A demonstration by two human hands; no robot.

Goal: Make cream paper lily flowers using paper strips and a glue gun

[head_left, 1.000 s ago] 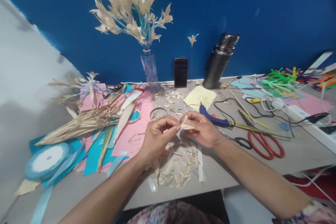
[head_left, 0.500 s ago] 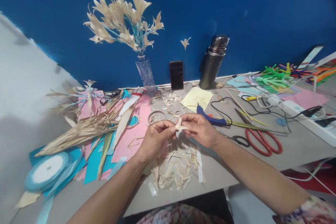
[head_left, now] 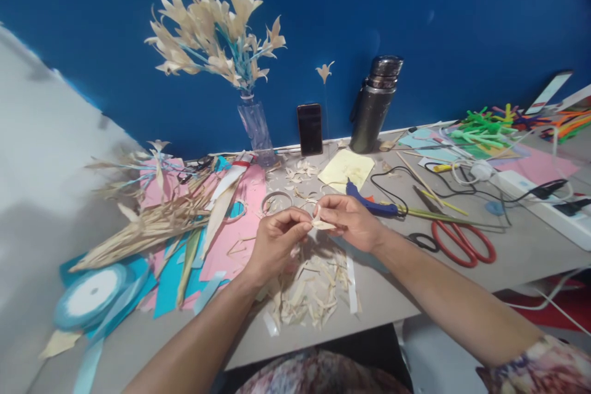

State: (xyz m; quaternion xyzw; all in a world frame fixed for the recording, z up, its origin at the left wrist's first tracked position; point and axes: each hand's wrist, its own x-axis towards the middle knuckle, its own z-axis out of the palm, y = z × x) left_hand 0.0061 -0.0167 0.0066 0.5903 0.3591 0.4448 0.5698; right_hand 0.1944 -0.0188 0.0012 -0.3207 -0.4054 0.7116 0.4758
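Ribbon spool point(head_left: 95, 295), pale blue, is lying at lower left, its loose end trailing toward the bottom edge. Dried husk bundle point(head_left: 148, 234) is sprawling above it at left, over coloured paper; small husk flowers on pale blue stems are sitting just behind. Bouquet of cream husk flowers point(head_left: 203, 18) is filling the upper left-centre of the frame, standing in a clear vase point(head_left: 256, 129). Pink paper point(head_left: 256, 188) is lying below the vase. Left hand point(head_left: 277, 243) is working at frame centre, thumb and fingertips pinching the left end of a small husk flower point(head_left: 322, 224). That flower is pointing its petals rightward, being held up between both hands, above a heap of husk scraps point(head_left: 309, 295) on the table at lower centre. Phone point(head_left: 309, 129), screen dark, is standing upright by the wall, upper centre. Right hand point(head_left: 355, 221) is gripping the same flower from its right side, thumb and fingers closed on it; exact finger contact too small to tell. Yellow paper point(head_left: 348, 166) is lying behind that hand, blue glue gun point(head_left: 369, 202) just beside it. Dark thermos point(head_left: 376, 108) is standing by the wall. Red-handled scissors point(head_left: 464, 243) are resting at right-centre. Pipe cleaners point(head_left: 484, 129) are piling up farther right; white power strip point(head_left: 542, 209) is lying near the right edge.
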